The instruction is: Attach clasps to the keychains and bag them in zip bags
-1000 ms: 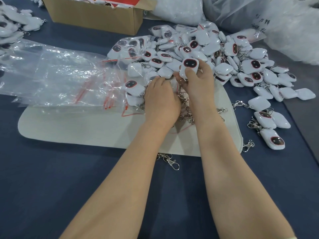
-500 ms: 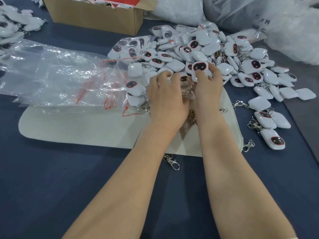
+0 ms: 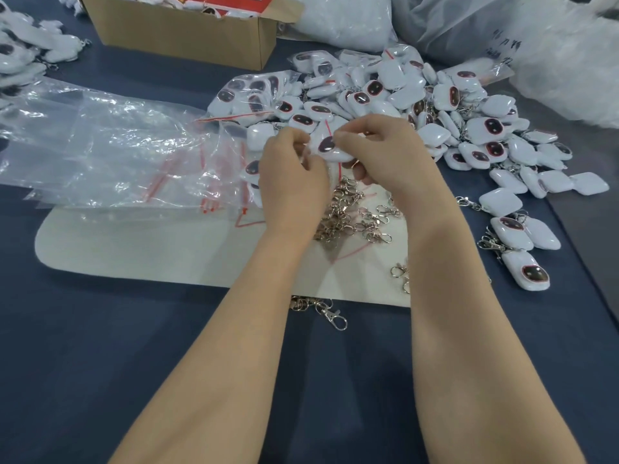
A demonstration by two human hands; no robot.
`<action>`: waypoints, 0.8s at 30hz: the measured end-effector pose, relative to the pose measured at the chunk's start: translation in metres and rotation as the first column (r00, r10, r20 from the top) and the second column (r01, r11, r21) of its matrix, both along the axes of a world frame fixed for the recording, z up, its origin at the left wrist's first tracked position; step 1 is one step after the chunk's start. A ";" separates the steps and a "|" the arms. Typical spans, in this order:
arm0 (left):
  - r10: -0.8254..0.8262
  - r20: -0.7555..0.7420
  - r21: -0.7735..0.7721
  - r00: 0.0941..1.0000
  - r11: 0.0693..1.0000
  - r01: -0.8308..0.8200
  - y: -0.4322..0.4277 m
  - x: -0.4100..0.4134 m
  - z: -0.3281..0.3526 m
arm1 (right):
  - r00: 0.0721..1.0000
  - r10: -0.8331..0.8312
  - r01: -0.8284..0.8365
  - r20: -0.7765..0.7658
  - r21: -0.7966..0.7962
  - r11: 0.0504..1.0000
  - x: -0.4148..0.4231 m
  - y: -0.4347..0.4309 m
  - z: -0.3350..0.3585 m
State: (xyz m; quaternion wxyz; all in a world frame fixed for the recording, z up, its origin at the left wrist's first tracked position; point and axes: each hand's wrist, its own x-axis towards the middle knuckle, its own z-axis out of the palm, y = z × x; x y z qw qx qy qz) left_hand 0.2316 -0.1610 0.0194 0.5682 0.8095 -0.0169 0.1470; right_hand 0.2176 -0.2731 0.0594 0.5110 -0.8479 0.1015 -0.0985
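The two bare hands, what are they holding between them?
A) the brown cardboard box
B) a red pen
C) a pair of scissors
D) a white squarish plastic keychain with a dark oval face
D: the left hand and the right hand both pinch the white squarish plastic keychain with a dark oval face, just beyond the heap of silver metal clasps.

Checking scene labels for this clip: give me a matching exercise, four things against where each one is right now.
1. cardboard box
2. empty zip bags
3. loose clasps
4. held keychain

a. heaped on the white pad
b. far edge of the table
c. between left hand and right hand
d. spread left of the hands

Pairs: 1-b, 2-d, 3-a, 4-c.
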 end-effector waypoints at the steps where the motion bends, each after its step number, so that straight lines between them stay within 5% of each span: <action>1: 0.010 0.010 -0.032 1.000 0.999 -0.009 0.000 0.000 0.000 | 1.000 0.016 -0.017 -0.023 -0.076 0.997 0.000 0.001 0.001; 3: 0.022 0.049 -0.068 0.999 0.998 -0.018 -0.002 -0.002 0.002 | 0.998 0.012 -0.022 -0.060 -0.162 0.987 0.000 0.003 0.002; 8: 0.014 0.171 -0.120 0.985 0.993 0.007 -0.006 -0.006 0.004 | 0.999 -0.028 0.027 -0.030 -0.039 0.999 0.005 0.012 -0.001; 13: 0.033 0.263 -0.122 0.964 0.993 -0.001 -0.006 -0.008 0.006 | 0.941 0.326 -0.305 -0.094 0.191 0.933 0.004 0.015 -0.006; 16: -0.003 0.256 -0.105 0.967 0.994 0.031 -0.007 -0.008 0.004 | 0.909 0.400 -0.372 -0.112 0.212 0.904 0.002 0.012 -0.007; 19: -0.008 0.236 -0.097 0.972 0.995 0.031 -0.008 -0.007 0.002 | 0.983 0.178 -0.165 -0.046 0.197 0.966 0.006 0.009 -0.005; 22: -0.059 0.146 -0.042 0.988 0.997 0.066 -0.010 -0.005 -0.001 | 0.977 -0.202 0.203 0.071 -0.005 0.979 0.013 -0.002 -0.011; 24: -0.129 0.089 0.046 0.988 0.991 0.125 -0.012 -0.004 -0.006 | 0.954 -0.277 0.293 0.117 -0.159 0.943 0.013 -0.006 -0.020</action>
